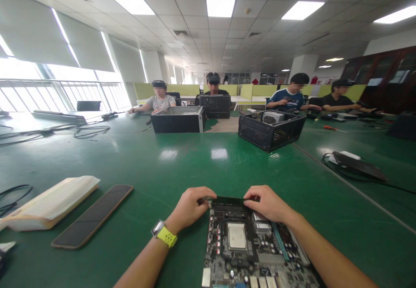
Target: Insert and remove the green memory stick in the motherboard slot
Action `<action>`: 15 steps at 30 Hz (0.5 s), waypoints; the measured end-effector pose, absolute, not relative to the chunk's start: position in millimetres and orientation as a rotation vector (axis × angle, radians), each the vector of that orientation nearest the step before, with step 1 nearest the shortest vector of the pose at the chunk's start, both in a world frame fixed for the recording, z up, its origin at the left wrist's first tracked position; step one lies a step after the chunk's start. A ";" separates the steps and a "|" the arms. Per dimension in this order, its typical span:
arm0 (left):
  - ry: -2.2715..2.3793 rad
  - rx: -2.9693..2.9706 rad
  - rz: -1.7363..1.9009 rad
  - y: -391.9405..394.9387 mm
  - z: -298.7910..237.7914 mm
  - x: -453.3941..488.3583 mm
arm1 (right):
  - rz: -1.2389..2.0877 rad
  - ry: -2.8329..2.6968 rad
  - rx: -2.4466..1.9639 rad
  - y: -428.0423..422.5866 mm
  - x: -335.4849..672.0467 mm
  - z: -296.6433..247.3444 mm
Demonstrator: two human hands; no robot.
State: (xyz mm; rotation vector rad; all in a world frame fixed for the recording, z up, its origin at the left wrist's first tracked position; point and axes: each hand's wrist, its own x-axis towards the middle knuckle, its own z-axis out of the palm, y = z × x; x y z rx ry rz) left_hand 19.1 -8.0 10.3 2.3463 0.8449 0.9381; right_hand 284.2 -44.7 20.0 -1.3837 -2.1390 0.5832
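A motherboard (pixel 256 247) lies flat on the green table in front of me, with a square metal-topped processor (pixel 237 236) in its socket. Along its far edge runs a thin dark memory stick (pixel 229 201), at the memory slots. My left hand (pixel 191 205), with a yellow-strapped watch (pixel 164 233) on the wrist, pinches the stick's left end. At its right end, my right hand (pixel 268 203) is closed with thumb and fingers on it, close to a silver heatsink (pixel 261 222). Whether the stick is seated in a slot cannot be made out.
Left of me lie a phone (pixel 94 216) and a paper-covered package (pixel 53 203). Across the table (pixel 182 158) stand computer cases, one open case (pixel 271 127) at right. A black device (pixel 359 165) with a cable lies right. Several people sit opposite.
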 end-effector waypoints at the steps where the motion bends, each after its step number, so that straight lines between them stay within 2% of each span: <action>1: 0.846 2.346 0.938 -8.2 10.5 19.1 | 0.586 -2.139 -1.376 -44.6 284.5 19.9; 15: 0.838 2.366 0.935 -11.6 12.2 19.8 | 0.599 -2.119 -1.364 -44.5 285.2 21.5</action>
